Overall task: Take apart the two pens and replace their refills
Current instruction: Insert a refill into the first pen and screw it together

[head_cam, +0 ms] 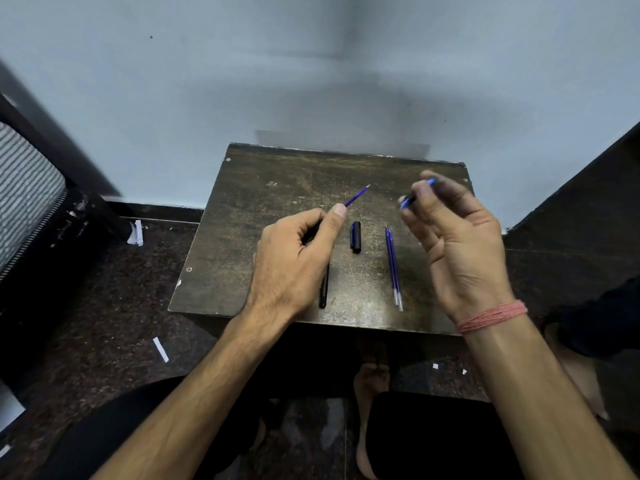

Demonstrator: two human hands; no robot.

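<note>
My left hand grips a pen body whose blue refill sticks out past my thumb toward the upper right; the barrel itself is hidden in my fist. My right hand is raised over the small dark wooden table and pinches a short blue and black pen piece at its fingertips. A black pen cap lies between my hands. Two spare blue refills lie side by side on the table under my right hand. A second black pen lies partly under my left hand.
The table stands against a pale blue wall on a dark speckled floor. White paper scraps lie on the floor to the left. A striped cushion is at the far left. My knees and bare feet are below the table's near edge.
</note>
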